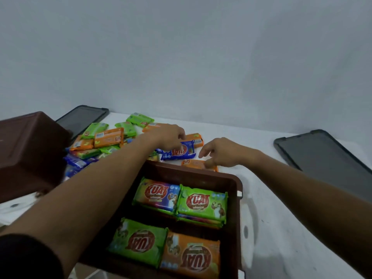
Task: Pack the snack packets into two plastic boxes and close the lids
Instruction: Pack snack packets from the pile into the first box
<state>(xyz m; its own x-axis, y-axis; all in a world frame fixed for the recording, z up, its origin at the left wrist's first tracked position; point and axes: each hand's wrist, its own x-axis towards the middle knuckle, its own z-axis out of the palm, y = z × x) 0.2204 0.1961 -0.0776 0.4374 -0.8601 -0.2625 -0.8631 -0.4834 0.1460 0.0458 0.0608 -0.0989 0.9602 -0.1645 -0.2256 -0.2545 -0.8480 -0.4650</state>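
Left hand (171, 137) curls over blue foil snack packet (179, 153); we cannot tell grip. Right hand (219, 152) loose, thumb touching orange foil snack packet (193, 164), long axis left-right, just beyond far rim of open brown plastic box (234, 184); we judge right hand nearer.

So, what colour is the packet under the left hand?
The packet under the left hand is blue with red lettering; the head view shows it best.

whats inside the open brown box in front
The open brown box shows four top packets: multicoloured packet and far green packet behind, near green packet and orange packet in front. Lower layers are mostly covered; the left forearm hides the left wall.
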